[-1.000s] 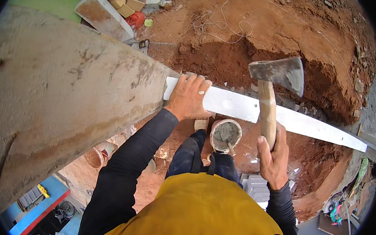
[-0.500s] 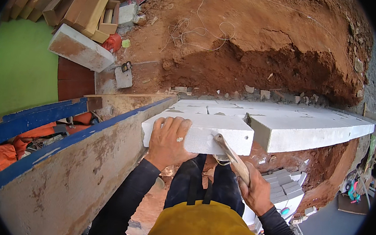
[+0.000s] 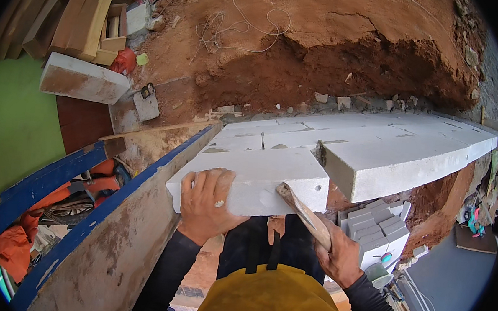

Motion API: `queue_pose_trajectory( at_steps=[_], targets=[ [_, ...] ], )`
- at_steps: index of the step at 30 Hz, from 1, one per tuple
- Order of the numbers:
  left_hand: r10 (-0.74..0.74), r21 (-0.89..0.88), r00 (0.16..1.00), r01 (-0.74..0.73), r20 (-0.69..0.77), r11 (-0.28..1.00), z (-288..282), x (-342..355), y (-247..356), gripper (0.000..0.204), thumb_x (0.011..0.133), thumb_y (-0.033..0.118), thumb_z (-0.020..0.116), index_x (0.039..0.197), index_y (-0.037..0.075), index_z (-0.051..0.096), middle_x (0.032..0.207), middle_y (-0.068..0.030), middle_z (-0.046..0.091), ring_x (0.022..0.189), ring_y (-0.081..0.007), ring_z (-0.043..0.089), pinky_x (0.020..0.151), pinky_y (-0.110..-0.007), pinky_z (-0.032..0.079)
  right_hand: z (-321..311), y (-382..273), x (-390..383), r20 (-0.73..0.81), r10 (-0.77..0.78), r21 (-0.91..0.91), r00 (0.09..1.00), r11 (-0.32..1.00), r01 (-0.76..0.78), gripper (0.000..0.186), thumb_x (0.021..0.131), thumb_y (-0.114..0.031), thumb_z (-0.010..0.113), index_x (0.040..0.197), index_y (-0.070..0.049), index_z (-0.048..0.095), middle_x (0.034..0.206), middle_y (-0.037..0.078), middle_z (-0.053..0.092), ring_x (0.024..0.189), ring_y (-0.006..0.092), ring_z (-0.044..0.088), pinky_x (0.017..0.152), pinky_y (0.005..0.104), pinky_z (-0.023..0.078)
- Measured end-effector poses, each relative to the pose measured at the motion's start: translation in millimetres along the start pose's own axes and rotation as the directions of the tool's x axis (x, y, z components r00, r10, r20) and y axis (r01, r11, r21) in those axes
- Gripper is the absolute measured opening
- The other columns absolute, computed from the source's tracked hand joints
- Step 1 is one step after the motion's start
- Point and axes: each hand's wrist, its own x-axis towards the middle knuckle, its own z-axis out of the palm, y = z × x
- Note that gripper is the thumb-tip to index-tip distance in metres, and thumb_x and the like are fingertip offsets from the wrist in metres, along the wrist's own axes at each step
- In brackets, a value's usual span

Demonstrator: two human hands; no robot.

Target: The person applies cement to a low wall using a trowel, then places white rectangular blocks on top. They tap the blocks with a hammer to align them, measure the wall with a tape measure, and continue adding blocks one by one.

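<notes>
A white lightweight concrete block (image 3: pixel 260 167) lies nearest me, at the end of a course of the same blocks. My left hand (image 3: pixel 206 205) grips its near face at the left, fingers together up toward the top edge and thumb low across the face. My right hand (image 3: pixel 340 255) is closed around a tool with a worn wooden handle (image 3: pixel 306 214). The handle slants up and left, its blunt end at the block's near face, right of my left hand. Whether it touches is hard to tell. The tool's other end is hidden by my right hand.
Right of the block, across a gap, a longer white block (image 3: pixel 402 163) juts toward me. A board with a blue edge (image 3: pixel 121 194) runs along the left. Beyond the blocks rises a red earth bank (image 3: pixel 330 38). Stacked blocks (image 3: pixel 379 226) stand lower at right.
The view has shifted, so the block and surroundings sit further left. Both hands keep nearly the same places on the block, and the wooden handle remains at its near face.
</notes>
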Motion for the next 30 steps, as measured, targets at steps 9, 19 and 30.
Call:
queue_pose_trajectory(
  at_steps=[9, 19, 30],
  targets=[
    [-0.026, 0.016, 0.999, 0.025, 0.034, 1.000, 0.7, -3.7, 0.2, 0.091, 0.053, 0.049, 0.099, 0.126, 0.007, 0.064, 0.117, -0.0117, 0.066, 0.110, -0.0317, 0.062, 0.099, -0.051, 0.041, -2.4, 5.5, -1.3, 0.007, -0.060, 0.071, 0.998, 0.996, 0.060, 0.055, 0.083, -0.011, 0.077, 0.135, -0.004, 0.061, 0.102, 0.021, 0.072, 0.086, 0.0400, 0.075, 0.075, 0.0444, 0.061],
    [0.001, 0.035, 1.000, -0.001, 0.003, 0.999, -1.9, 0.0, 2.6, 0.077, 0.068, 0.051, 0.093, 0.123, 0.006, 0.065, 0.114, -0.0116, 0.067, 0.105, -0.0299, 0.064, 0.097, -0.049, 0.042, -6.4, 11.1, -5.4, 0.089, 0.107, -0.147, 0.990, 0.985, -0.093, 0.045, 0.086, -0.016, 0.078, 0.128, -0.004, 0.064, 0.094, 0.019, 0.070, 0.078, 0.0393, 0.073, 0.071, 0.0448, 0.059],
    [0.023, 0.096, 1.000, -0.021, -0.015, 0.995, 0.9, -5.7, 2.3, 0.086, 0.061, 0.047, 0.096, 0.129, 0.008, 0.061, 0.121, -0.0142, 0.063, 0.112, -0.0356, 0.058, 0.100, -0.051, 0.041, -14.3, 5.3, -29.1, -0.001, 0.024, 0.003, 1.000, 1.000, -0.024, 0.048, 0.096, -0.024, 0.075, 0.136, -0.004, 0.056, 0.099, 0.023, 0.072, 0.085, 0.0434, 0.074, 0.076, 0.0485, 0.059]
  ],
)
